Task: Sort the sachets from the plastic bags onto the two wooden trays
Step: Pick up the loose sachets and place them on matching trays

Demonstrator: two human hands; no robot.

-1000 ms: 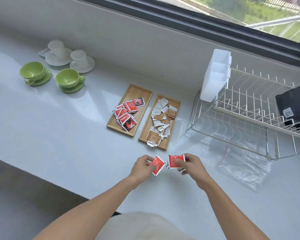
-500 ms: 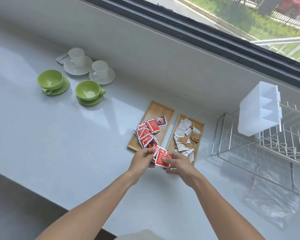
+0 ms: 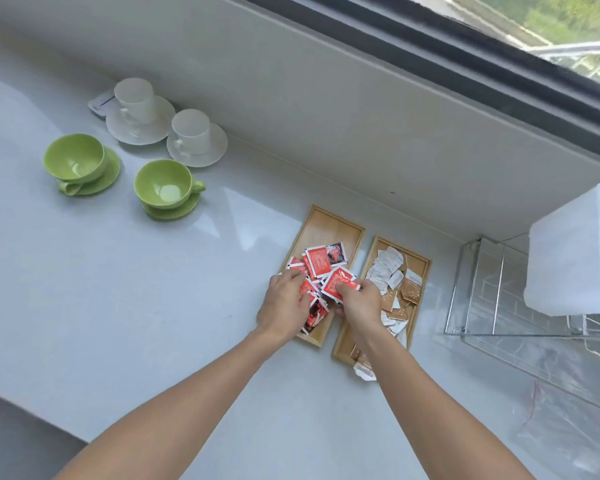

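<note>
Head view: right hand [image 3: 359, 306] pinching red sachets [image 3: 338, 284] over left wooden tray [image 3: 329, 225]; left hand [image 3: 284, 303] pressing pile, grip unclear. Best released low, clear of right tray [image 3: 420, 265].

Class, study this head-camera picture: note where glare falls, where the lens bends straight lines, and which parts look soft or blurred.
Head view: bright glare patches lie on the white counter between the green cups and the left tray; the wide lens tilts and bows the window frame; the plastic bag at lower right looks soft; sachet print stays unreadable, even on the red sachet the right hand pinches.
</note>
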